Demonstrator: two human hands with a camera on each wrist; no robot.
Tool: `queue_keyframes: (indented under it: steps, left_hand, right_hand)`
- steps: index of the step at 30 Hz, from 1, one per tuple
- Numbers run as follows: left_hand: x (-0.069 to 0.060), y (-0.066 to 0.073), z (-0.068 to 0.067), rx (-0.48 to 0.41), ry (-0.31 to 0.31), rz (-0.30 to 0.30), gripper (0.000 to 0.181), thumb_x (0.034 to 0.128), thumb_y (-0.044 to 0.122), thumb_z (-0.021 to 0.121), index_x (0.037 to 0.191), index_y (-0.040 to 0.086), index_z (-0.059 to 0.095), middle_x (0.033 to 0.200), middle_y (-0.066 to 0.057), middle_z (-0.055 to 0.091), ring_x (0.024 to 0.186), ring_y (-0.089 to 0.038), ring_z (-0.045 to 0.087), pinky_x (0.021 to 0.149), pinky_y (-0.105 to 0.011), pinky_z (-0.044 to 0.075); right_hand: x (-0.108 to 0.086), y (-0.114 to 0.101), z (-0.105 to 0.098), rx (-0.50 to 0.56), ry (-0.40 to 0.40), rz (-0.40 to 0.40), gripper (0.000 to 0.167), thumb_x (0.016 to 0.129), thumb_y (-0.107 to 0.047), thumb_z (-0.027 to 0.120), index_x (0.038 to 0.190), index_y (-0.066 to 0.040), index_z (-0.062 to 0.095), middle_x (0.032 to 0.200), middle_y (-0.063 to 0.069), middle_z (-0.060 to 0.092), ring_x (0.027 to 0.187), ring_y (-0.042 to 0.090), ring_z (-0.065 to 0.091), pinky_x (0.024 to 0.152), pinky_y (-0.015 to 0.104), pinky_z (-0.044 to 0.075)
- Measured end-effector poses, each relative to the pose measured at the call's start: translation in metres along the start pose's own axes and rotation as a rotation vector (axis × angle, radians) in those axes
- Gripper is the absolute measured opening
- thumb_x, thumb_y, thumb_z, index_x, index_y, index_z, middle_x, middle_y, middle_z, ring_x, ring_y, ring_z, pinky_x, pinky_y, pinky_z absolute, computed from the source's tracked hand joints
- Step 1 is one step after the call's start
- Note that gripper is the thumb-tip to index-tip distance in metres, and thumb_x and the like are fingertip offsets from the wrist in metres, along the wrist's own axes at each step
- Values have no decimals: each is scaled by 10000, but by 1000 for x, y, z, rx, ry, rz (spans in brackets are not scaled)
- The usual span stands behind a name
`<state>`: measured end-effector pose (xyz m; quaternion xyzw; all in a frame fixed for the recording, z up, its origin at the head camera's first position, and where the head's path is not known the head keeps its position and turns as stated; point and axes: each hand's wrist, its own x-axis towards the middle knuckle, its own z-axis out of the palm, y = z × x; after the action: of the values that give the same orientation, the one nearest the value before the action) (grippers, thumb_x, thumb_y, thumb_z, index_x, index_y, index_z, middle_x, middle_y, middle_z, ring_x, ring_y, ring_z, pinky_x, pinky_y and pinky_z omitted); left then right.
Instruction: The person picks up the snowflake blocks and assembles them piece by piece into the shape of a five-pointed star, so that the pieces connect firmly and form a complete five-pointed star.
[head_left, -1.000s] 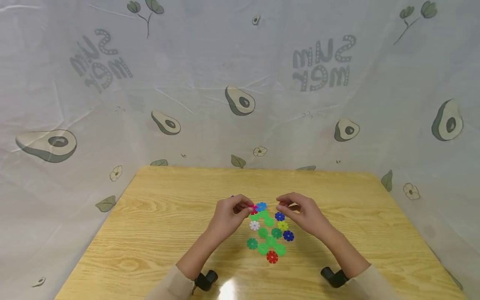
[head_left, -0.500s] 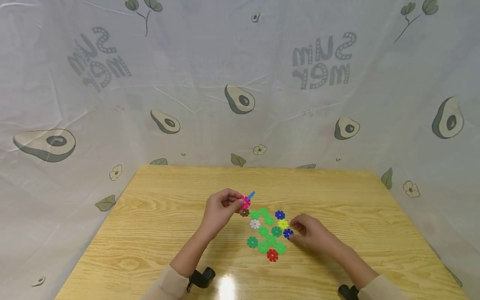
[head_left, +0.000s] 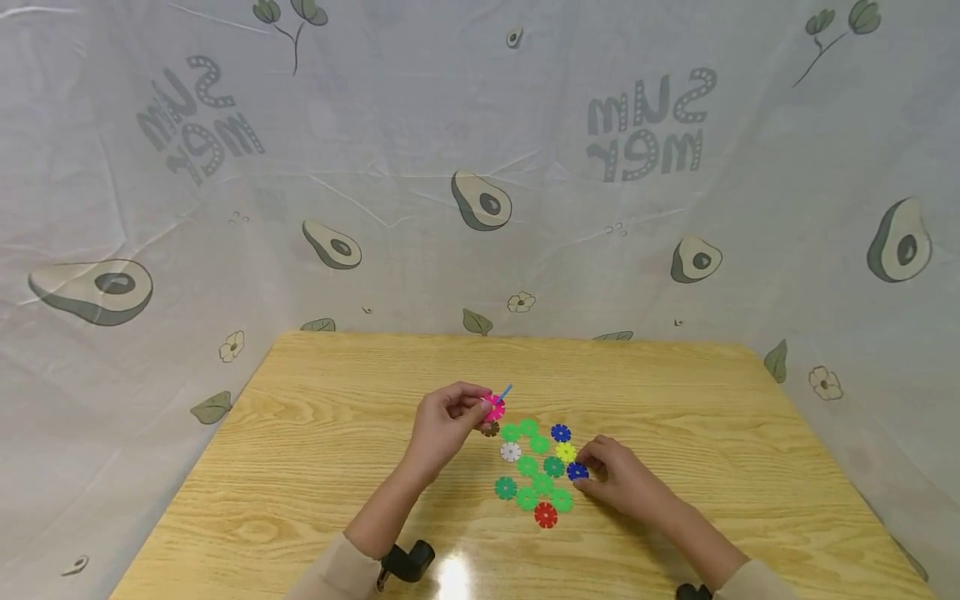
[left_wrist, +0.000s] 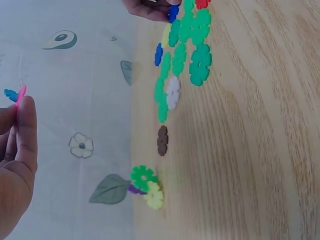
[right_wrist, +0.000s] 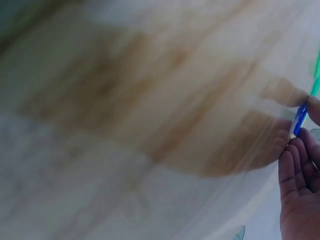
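My left hand (head_left: 447, 425) pinches a pink notched plastic disc (head_left: 493, 407) between thumb and fingers, raised above the table. A light blue disc (head_left: 506, 392) is slotted into it, seen nearly edge-on. My right hand (head_left: 621, 477) has thumb and fingertips around a dark blue disc (head_left: 577, 472) on the table; the right wrist view shows this blue disc (right_wrist: 300, 119) between them. Beside it lie a yellow disc (head_left: 566, 452) and a second dark blue disc (head_left: 560, 433). A brown disc (head_left: 491, 429) lies just below the left fingers.
Several light green discs (head_left: 542, 483), darker green discs (head_left: 506, 487), a white disc (head_left: 511, 452) and a red disc (head_left: 546, 515) lie on the wooden table (head_left: 315, 433). The left wrist view shows a joined green, purple and yellow cluster (left_wrist: 144, 176). A patterned curtain (head_left: 405, 275) surrounds the table.
My left hand has moved slightly left with the joined pink and light blue discs. The right hand has come away from near them, down and right to the dark blue disc.
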<state>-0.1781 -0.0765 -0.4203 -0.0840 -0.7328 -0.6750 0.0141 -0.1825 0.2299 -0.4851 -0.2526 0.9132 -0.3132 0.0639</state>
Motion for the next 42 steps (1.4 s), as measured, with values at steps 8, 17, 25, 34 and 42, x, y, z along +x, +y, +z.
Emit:
queue_keyframes:
  steps: [8,17,25,34,42]
  left_hand:
    - [-2,0,0,-15,-5,8,163,1007,24,670,1146,-43,722,999,-250,732,738,-85,735,816,-441,660]
    - [-3,2,3,-47,-15,8,147,1017,31,658,1132,-51,701,993,-274,714,724,-72,721,730,-236,642]
    - [-3,8,12,-28,-20,52,125,1010,15,663,1105,-62,687,983,-275,703,743,-51,701,720,-223,640]
    - [-5,10,14,15,-34,111,103,1011,20,662,1083,-43,702,973,-274,714,741,-23,690,733,-218,638]
    - [-5,11,12,92,-39,151,96,1021,59,665,1061,-16,710,933,-256,715,704,-19,674,699,-191,613]
  right_hand:
    - [7,-14,-10,41,1,71,232,937,-169,785,1053,-15,655,915,20,637,801,59,539,667,210,509]
    - [22,-55,-35,80,192,-97,247,981,-103,728,1204,-10,679,963,-8,689,821,1,578,751,263,588]
    - [36,-82,-35,176,261,-258,191,994,-101,718,1179,-53,726,997,20,713,822,16,590,745,209,580]
    - [43,-90,-34,193,220,-261,183,982,-140,740,1155,-83,739,969,-15,709,813,24,598,721,227,570]
    - [48,-92,-36,185,191,-274,168,1000,-149,719,1153,-84,739,959,-12,719,798,20,598,701,235,558]
